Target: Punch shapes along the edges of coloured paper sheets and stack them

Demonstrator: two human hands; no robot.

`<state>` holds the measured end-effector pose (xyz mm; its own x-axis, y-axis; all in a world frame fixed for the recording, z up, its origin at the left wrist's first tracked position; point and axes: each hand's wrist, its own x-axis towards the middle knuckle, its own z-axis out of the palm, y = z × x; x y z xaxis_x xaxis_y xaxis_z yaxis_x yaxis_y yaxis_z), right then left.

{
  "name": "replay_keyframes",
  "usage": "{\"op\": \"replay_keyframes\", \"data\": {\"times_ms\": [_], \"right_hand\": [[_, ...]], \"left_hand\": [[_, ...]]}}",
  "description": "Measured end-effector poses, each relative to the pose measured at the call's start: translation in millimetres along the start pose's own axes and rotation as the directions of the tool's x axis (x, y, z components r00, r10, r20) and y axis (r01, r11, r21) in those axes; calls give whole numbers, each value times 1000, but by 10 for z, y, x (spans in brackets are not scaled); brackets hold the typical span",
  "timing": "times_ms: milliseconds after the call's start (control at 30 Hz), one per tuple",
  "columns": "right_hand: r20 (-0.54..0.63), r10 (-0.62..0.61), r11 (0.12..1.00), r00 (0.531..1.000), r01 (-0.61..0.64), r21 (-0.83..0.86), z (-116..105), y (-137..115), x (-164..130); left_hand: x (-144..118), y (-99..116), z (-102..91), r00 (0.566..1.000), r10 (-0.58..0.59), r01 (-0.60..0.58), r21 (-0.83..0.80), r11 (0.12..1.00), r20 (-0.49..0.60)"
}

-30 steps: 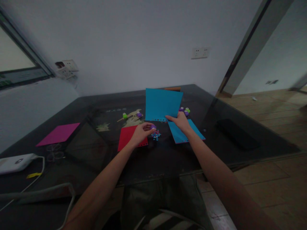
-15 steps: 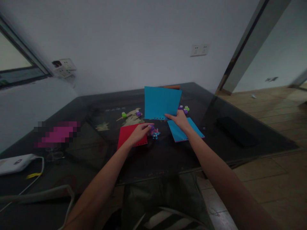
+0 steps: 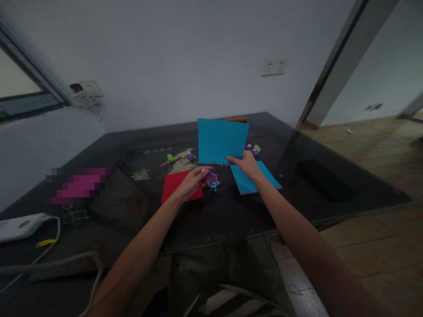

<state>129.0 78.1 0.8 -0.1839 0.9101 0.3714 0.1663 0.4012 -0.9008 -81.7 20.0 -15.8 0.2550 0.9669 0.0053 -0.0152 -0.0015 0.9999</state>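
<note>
My right hand (image 3: 246, 166) pinches the lower edge of a blue paper sheet (image 3: 221, 140), holding it upright above the dark glass table (image 3: 231, 211); a row of punched holes runs along that edge. My left hand (image 3: 191, 181) grips a small purple hole punch (image 3: 207, 174) just under the sheet's lower left corner. A heap of tiny coloured paper bits (image 3: 213, 181) lies under the punch. A red sheet (image 3: 176, 187) lies beneath my left hand, and a second blue sheet (image 3: 256, 178) lies flat under my right wrist.
More small punches sit on the table: green (image 3: 169, 157), purple (image 3: 189, 155), and a purple-green pair (image 3: 254, 150). A pink sheet (image 3: 79, 187) lies far left, a white device (image 3: 20, 225) with cables at the near left, a black flat object (image 3: 325, 179) on the right.
The view has shifted slightly, and my left hand with the punch has lifted a little toward the sheet's lower edge. The right hand keeps its hold on the blue sheet.
</note>
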Motion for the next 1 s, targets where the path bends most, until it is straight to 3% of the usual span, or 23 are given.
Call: {"op": "replay_keyframes", "data": {"times_ms": [133, 233, 333, 500, 1000], "right_hand": [[-8, -9, 1000, 1000, 9, 13, 6, -2, 0], [-21, 2, 1000, 1000, -2, 23, 10, 13, 4], [-18, 29, 999, 999, -28, 16, 9, 17, 4], [-20, -10, 1000, 1000, 10, 21, 8, 11, 6], [-9, -8, 999, 1000, 8, 44, 14, 30, 10]], "left_hand": [[1, -11, -8, 998, 58, -48, 204, 978, -40], [-5, -31, -23, 980, 194, -152, 479, 865, -40], [-21, -41, -32, 964, 266, -219, 630, 745, 21], [-34, -34, -35, 955, 295, -236, 690, 685, 34], [-2, -76, -60, 941, 338, -222, 706, 673, -27]]}}
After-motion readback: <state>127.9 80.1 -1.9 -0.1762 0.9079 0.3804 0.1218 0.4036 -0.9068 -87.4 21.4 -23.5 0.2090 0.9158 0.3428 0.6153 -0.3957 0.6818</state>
